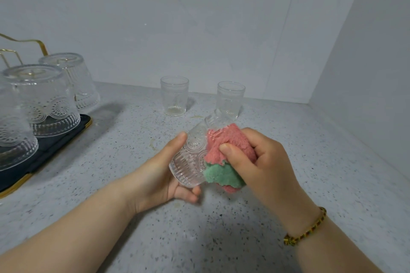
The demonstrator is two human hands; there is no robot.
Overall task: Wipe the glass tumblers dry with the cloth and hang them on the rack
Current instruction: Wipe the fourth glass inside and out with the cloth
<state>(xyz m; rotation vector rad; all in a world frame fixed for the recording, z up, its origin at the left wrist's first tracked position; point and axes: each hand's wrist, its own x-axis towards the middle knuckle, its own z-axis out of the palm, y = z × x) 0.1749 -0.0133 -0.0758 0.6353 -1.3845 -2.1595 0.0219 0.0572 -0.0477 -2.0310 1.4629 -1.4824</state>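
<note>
Speckled grey countertop [288,195] meets white walls [199,17]. At left, a gold-wire rack [42,45] on a dark tray [60,139] carries three upturned tumblers [44,99]. The left hand [159,175] curls round a tilted embossed tumbler [190,157] above the counter. The right hand [261,162] clutches a pink-and-green cloth [221,162] against it. Two upright tumblers [174,95] stand behind.

Six tumblers [190,157], one cloth [221,146], one rack [57,142]

Tilted tumbler [190,158], pink-green cloth [224,163] alongside
</note>
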